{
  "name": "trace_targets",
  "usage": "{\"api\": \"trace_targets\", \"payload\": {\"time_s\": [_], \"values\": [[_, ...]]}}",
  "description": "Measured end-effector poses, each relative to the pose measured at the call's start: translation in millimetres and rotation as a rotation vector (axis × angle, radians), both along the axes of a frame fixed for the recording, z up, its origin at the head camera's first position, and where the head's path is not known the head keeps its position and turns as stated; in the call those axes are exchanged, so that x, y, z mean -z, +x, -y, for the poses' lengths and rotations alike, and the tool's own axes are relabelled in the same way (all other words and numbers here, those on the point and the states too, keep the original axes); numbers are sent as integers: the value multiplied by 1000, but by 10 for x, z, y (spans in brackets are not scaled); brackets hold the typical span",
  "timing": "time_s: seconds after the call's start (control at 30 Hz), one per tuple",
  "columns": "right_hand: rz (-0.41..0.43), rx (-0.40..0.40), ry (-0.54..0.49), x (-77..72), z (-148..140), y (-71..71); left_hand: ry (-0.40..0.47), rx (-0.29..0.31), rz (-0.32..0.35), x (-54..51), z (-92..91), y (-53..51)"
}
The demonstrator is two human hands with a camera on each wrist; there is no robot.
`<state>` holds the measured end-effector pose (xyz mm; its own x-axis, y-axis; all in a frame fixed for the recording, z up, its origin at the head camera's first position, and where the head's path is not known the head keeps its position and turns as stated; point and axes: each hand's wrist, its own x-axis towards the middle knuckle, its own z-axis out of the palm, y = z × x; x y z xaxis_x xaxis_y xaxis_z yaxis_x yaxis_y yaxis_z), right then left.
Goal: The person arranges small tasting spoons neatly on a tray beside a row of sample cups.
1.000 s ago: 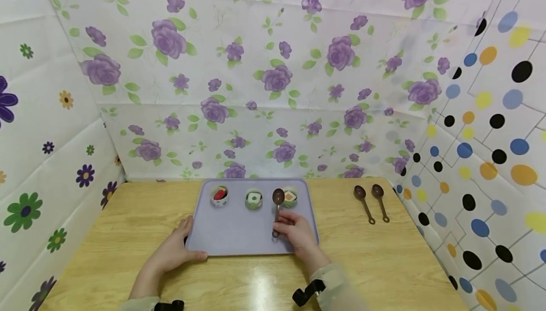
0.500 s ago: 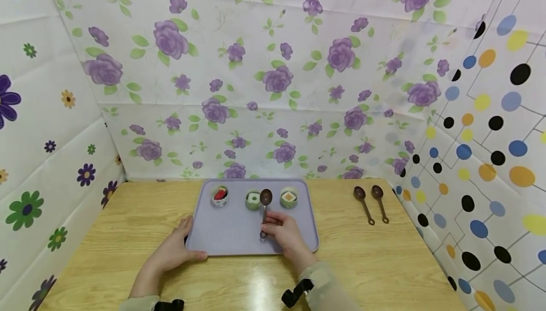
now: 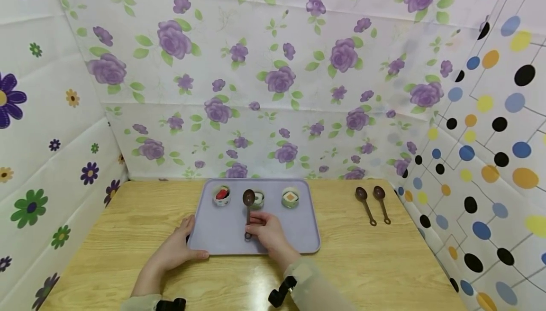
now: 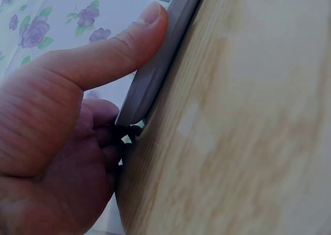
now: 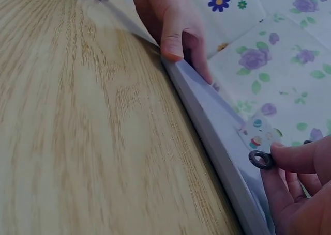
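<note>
Head view, spoon point(image 3: 249, 206): pinched by its handle point(image 3: 249, 218) in the right hand point(image 3: 269, 235), over the tray point(image 3: 217, 235), likely so the bowl point(image 3: 249, 197) is left free
Tray corner: gripped by the left hand point(image 3: 177, 249), probably for steadying

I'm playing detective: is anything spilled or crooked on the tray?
Nothing stands out. The left cup, middle cup and right cup stand upright on the tray, with no spill visible. The spoon in the right hand partly hides the middle cup.

Tray point(image 3: 217, 233): set at worktop's point(image 3: 362, 263) far edge.
Cups point(image 3: 290, 204): lined along tray's far edge.
Spoon point(image 3: 249, 202): held before middle cup point(image 3: 259, 204).
Spoon pair point(image 3: 362, 197): laid by worktop's far-right corner.
</note>
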<state>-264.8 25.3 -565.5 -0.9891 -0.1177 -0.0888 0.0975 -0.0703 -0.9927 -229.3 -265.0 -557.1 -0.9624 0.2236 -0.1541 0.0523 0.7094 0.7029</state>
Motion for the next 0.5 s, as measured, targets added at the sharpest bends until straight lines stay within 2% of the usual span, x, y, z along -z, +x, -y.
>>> {"api": "trace_targets", "payload": {"time_s": [0.5], "values": [[-44, 108, 59, 39, 332, -151, 3, 1, -18, 22, -1, -7]]}}
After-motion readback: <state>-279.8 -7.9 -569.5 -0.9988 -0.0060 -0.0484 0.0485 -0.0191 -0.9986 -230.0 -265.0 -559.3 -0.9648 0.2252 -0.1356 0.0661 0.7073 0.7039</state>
